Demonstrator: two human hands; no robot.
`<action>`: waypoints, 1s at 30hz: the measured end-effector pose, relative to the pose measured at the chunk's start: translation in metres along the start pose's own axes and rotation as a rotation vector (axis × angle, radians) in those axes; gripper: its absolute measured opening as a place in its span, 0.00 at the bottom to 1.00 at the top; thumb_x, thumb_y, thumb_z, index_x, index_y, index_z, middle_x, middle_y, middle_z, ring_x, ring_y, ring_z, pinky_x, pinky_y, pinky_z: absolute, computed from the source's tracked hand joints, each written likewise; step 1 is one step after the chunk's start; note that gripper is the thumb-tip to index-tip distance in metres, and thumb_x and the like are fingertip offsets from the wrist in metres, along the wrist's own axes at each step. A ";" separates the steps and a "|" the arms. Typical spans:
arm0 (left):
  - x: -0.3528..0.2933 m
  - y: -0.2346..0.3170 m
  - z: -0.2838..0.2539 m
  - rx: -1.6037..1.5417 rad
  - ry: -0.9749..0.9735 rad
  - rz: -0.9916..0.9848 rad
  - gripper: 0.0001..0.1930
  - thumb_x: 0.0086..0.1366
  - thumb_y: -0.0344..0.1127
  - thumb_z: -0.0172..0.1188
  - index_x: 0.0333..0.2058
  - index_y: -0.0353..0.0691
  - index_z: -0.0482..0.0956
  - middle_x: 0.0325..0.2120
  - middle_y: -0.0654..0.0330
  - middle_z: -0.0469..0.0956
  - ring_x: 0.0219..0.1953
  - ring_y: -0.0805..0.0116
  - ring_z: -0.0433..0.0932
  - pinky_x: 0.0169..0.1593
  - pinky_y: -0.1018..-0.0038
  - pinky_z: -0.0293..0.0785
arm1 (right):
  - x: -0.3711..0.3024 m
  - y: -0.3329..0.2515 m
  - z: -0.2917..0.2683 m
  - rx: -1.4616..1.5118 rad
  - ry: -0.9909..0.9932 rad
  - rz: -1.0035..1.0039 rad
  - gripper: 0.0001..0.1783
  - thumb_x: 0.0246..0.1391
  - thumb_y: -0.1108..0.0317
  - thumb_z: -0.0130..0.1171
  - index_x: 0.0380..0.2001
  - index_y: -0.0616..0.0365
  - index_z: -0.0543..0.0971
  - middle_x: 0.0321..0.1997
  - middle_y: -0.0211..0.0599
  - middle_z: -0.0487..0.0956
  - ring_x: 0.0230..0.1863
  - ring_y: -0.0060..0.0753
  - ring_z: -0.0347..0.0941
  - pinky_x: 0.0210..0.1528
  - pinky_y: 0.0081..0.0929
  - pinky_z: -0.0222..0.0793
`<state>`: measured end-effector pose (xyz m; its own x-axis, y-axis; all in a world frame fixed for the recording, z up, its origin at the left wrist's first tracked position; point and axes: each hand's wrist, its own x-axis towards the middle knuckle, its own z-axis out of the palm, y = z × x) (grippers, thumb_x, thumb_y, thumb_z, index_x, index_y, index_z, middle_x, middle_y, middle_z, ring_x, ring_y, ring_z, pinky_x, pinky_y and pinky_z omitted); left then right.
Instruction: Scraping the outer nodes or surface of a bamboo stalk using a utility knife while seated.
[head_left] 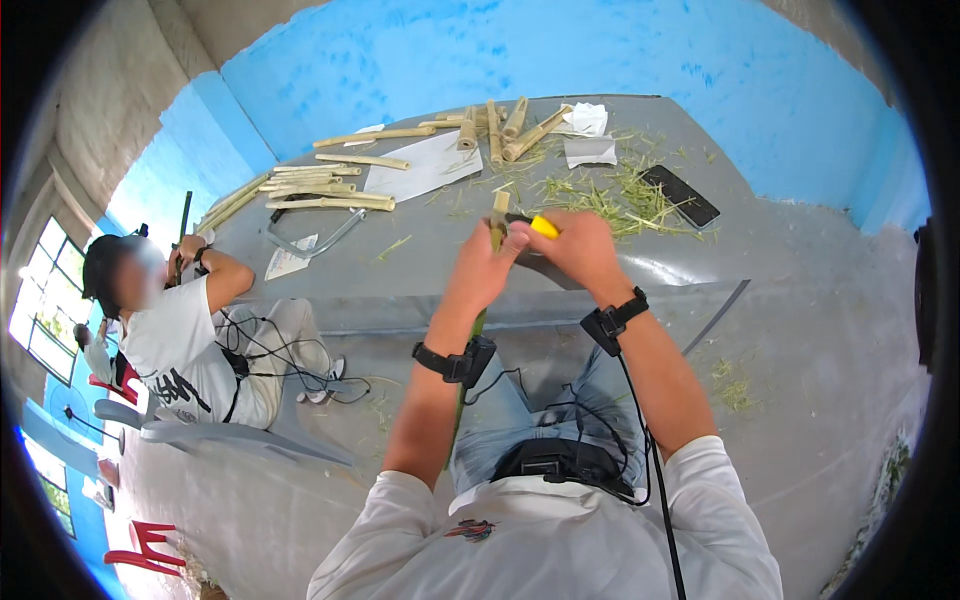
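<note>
My left hand [480, 266] is closed round a long bamboo stalk [500, 204]. The stalk's pale upper end sticks up past my fingers, while its green lower length runs down beside my left forearm toward my lap. In my right hand [584, 250] I grip a knife [545, 227] with a yellow handle. Its dark front part lies against or very near the stalk, just above my left thumb; the exact contact is too small to tell. Both hands are close together over the near edge of the grey table [430, 262].
Green and pale shavings [625, 205] cover the right of the table beside a black phone [680, 196]. Cut bamboo pieces [495, 132] lie at the back, more [315, 186] at the left by a hacksaw [335, 238]. A seated person [195, 345] works at the left.
</note>
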<state>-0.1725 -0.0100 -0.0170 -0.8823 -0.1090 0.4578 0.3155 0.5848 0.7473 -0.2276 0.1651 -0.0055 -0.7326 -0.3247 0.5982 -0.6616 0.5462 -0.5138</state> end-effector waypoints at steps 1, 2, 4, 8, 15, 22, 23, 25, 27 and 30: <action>0.000 0.000 -0.003 -0.033 -0.044 -0.056 0.32 0.67 0.63 0.57 0.43 0.32 0.70 0.29 0.51 0.75 0.31 0.55 0.75 0.36 0.63 0.72 | 0.000 0.000 0.001 -0.005 -0.006 -0.003 0.34 0.54 0.31 0.58 0.23 0.55 0.80 0.18 0.45 0.77 0.24 0.54 0.75 0.26 0.43 0.70; -0.001 0.001 -0.005 -0.066 -0.088 -0.111 0.35 0.68 0.65 0.53 0.46 0.29 0.69 0.36 0.42 0.80 0.39 0.41 0.80 0.42 0.58 0.74 | 0.001 0.000 0.001 -0.022 -0.006 -0.001 0.33 0.54 0.31 0.58 0.23 0.54 0.81 0.19 0.45 0.77 0.24 0.55 0.75 0.26 0.44 0.70; -0.003 0.007 -0.005 -0.067 -0.070 -0.095 0.35 0.69 0.65 0.52 0.48 0.31 0.69 0.32 0.48 0.78 0.34 0.50 0.79 0.38 0.62 0.74 | -0.001 0.001 0.003 -0.044 -0.015 0.002 0.33 0.53 0.31 0.58 0.23 0.54 0.81 0.19 0.45 0.77 0.24 0.55 0.76 0.26 0.44 0.70; -0.007 0.011 -0.004 0.043 0.050 -0.026 0.36 0.69 0.67 0.51 0.49 0.31 0.70 0.35 0.43 0.80 0.39 0.46 0.81 0.42 0.60 0.75 | 0.002 0.002 0.008 -0.065 -0.027 -0.001 0.33 0.53 0.31 0.58 0.24 0.53 0.81 0.19 0.46 0.77 0.25 0.55 0.76 0.26 0.45 0.71; -0.007 0.015 -0.004 0.099 0.070 -0.024 0.38 0.67 0.68 0.50 0.46 0.28 0.67 0.35 0.34 0.79 0.41 0.31 0.77 0.40 0.52 0.74 | 0.000 0.003 0.004 -0.061 -0.039 -0.001 0.33 0.53 0.30 0.58 0.24 0.54 0.81 0.18 0.47 0.77 0.24 0.56 0.75 0.26 0.45 0.70; -0.007 0.012 -0.002 0.117 0.072 -0.038 0.38 0.66 0.69 0.52 0.42 0.29 0.68 0.28 0.43 0.79 0.34 0.40 0.80 0.37 0.60 0.75 | 0.002 0.001 -0.001 -0.073 -0.037 -0.016 0.35 0.52 0.30 0.58 0.21 0.55 0.80 0.17 0.46 0.77 0.22 0.55 0.75 0.25 0.44 0.69; -0.006 0.011 -0.002 0.118 0.094 -0.013 0.38 0.66 0.69 0.52 0.41 0.29 0.68 0.27 0.43 0.79 0.33 0.40 0.80 0.36 0.60 0.75 | 0.003 0.000 0.000 -0.075 -0.038 -0.009 0.35 0.52 0.29 0.58 0.20 0.55 0.80 0.17 0.46 0.76 0.22 0.55 0.74 0.24 0.44 0.69; -0.006 0.009 0.000 0.124 0.098 -0.015 0.37 0.65 0.69 0.54 0.40 0.29 0.69 0.26 0.44 0.79 0.33 0.41 0.80 0.36 0.60 0.75 | 0.001 0.001 0.002 -0.082 -0.039 -0.001 0.35 0.52 0.29 0.58 0.20 0.55 0.79 0.16 0.46 0.76 0.22 0.54 0.74 0.24 0.44 0.68; -0.006 0.009 -0.001 0.132 0.108 -0.019 0.36 0.65 0.68 0.56 0.38 0.30 0.70 0.26 0.44 0.78 0.33 0.42 0.80 0.35 0.60 0.75 | 0.000 0.002 0.005 -0.153 -0.004 -0.043 0.35 0.53 0.30 0.59 0.20 0.55 0.79 0.16 0.46 0.76 0.21 0.53 0.74 0.24 0.43 0.68; -0.006 0.012 0.001 0.186 0.152 -0.082 0.34 0.64 0.65 0.60 0.36 0.30 0.71 0.25 0.44 0.79 0.32 0.43 0.80 0.34 0.60 0.74 | 0.000 -0.004 0.013 -0.197 0.140 -0.002 0.33 0.54 0.33 0.60 0.21 0.56 0.78 0.15 0.45 0.75 0.21 0.53 0.74 0.23 0.42 0.68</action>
<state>-0.1640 -0.0016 -0.0113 -0.8350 -0.2736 0.4774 0.1633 0.7053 0.6898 -0.2273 0.1528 -0.0115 -0.6928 -0.2235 0.6856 -0.6092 0.6901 -0.3907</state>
